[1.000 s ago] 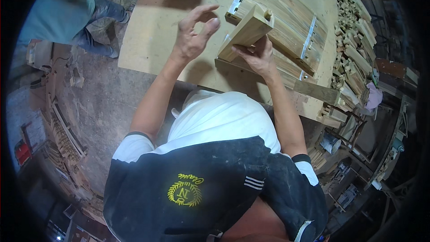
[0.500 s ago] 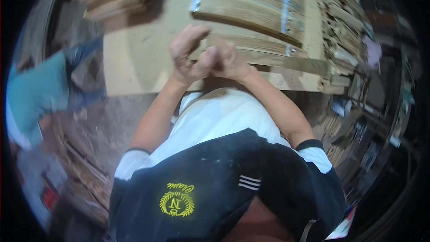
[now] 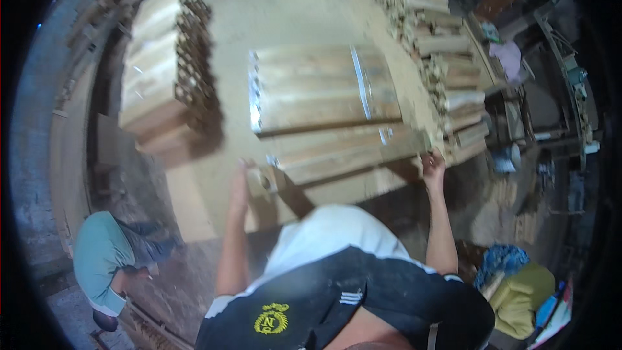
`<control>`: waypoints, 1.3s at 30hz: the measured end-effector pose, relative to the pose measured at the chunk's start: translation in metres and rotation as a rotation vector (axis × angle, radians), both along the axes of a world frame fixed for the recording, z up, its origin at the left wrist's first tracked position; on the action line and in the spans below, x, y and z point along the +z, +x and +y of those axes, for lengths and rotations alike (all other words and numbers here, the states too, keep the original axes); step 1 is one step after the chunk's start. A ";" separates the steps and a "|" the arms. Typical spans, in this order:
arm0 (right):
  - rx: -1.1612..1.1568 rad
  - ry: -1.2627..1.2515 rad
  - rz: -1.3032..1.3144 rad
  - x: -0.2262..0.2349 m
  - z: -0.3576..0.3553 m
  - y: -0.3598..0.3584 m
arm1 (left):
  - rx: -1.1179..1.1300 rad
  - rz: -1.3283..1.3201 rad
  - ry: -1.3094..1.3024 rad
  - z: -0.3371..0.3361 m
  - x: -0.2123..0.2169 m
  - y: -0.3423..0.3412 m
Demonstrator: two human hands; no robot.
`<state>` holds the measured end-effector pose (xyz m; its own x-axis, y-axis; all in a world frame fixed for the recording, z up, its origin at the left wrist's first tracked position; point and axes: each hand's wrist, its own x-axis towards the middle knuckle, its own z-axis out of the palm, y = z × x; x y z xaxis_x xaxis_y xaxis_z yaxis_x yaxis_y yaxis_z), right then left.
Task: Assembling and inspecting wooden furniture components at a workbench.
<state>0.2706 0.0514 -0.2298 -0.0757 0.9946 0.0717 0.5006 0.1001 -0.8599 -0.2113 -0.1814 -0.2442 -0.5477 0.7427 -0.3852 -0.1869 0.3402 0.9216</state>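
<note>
A wooden board (image 3: 337, 154) lies along the near side of the table (image 3: 201, 201). The left hand (image 3: 240, 186) is straight-fingered beside one end; the right hand (image 3: 433, 167) curls at the other, its grip unclear.

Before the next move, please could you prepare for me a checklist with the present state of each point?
1. Right hand at the right end of the near boards: ok.
2. Left hand near their left end: ok.
3. Left hand gripping something: cannot tell, blurred.
4. Wide panel lying on the table: ok.
5. Wood pile well away from right hand: not ok, close by.
6. Co-worker away from both hands: ok.
</note>
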 end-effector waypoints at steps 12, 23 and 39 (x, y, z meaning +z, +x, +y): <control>0.182 0.081 0.170 -0.020 0.062 -0.049 | 0.040 -0.120 0.012 0.029 -0.020 0.015; -0.154 -0.178 1.050 0.125 0.090 -0.055 | 0.221 0.056 0.986 0.029 0.124 0.037; -0.147 0.037 0.965 0.134 0.079 -0.052 | 0.347 0.453 0.835 0.037 0.130 0.067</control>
